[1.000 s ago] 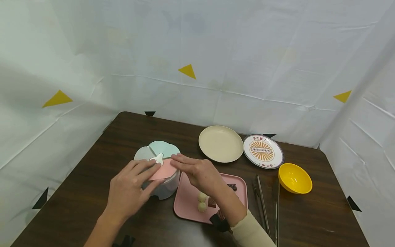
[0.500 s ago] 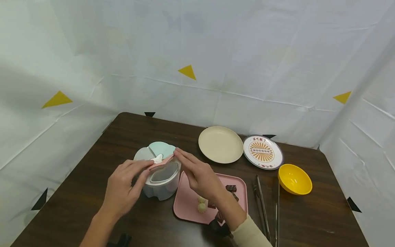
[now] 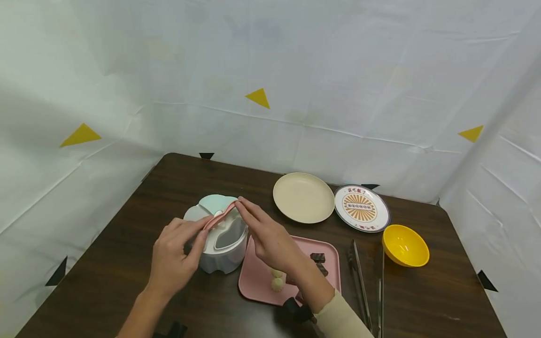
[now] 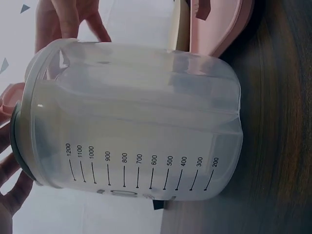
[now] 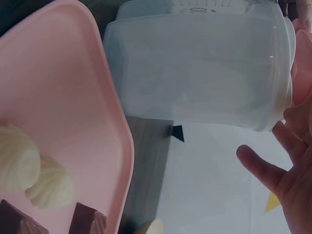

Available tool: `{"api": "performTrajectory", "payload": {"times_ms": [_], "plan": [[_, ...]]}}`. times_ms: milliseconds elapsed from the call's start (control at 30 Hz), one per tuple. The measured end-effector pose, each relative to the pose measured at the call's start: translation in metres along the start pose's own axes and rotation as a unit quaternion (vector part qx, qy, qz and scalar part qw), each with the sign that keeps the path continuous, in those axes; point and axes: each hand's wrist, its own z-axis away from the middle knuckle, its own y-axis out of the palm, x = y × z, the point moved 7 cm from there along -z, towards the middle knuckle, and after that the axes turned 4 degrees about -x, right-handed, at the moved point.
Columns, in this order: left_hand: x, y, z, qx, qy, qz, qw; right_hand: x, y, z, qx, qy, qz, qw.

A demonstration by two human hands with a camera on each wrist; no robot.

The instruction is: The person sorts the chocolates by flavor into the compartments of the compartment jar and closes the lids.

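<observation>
L. hand (image 3: 173,260): thumb + index pinch near end of pink flap (image 3: 220,219). Flap tilted up atop frosted tub (image 3: 228,260), tub just L. of pink tray (image 3: 256,281). Flap prob. light, thin, stiffish, maybe slick; best hold = outer rim. Tub likely light plastic; steady by side wall. R. hand (image 3: 272,241): fingers straight, tips touching flap's far end, thumb apart, no grip. Flap betw. both sets of fingertips.

Pink flap (image 3: 220,218): L end part-obsc. by L hand (image 3: 173,254). Pink tray (image 3: 259,284): near R corner hidden by R forearm (image 3: 310,281). Tabletop (image 3: 448,295): near edge cut off, head view.
</observation>
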Motion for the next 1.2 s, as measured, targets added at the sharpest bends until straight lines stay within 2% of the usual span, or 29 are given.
{"api": "performTrajectory", "payload": {"times_ms": [133, 267, 400, 500, 633, 867, 1200], "plan": [[-0.001, 0.005, -0.002, 0.014, -0.01, 0.014, 0.9997, -0.002, 0.001, -0.002, 0.008, 0.007, -0.001, 0.9999], [0.004, 0.012, -0.003, 0.037, -0.028, 0.034, 0.9983, -0.004, 0.003, -0.004, 0.017, 0.014, -0.008, 0.9997], [0.012, 0.02, -0.002, 0.078, -0.042, 0.04, 0.9953, -0.004, 0.004, -0.005, 0.021, 0.02, -0.014, 0.9995], [0.015, 0.025, 0.001, 0.096, -0.048, 0.039, 0.9934, -0.005, 0.004, -0.005, 0.021, 0.02, -0.018, 0.9994], [0.012, 0.027, 0.002, 0.091, -0.044, 0.024, 0.9946, -0.005, 0.004, -0.005, 0.017, 0.018, -0.016, 0.9996], [0.001, 0.028, 0.0, 0.071, -0.008, -0.023, 0.9972, -0.004, 0.002, -0.005, 0.016, 0.022, -0.013, 0.9995], [0.005, 0.032, 0.004, 0.078, -0.017, -0.009, 0.9968, -0.005, 0.003, -0.004, 0.026, 0.03, -0.006, 0.9992]]}}
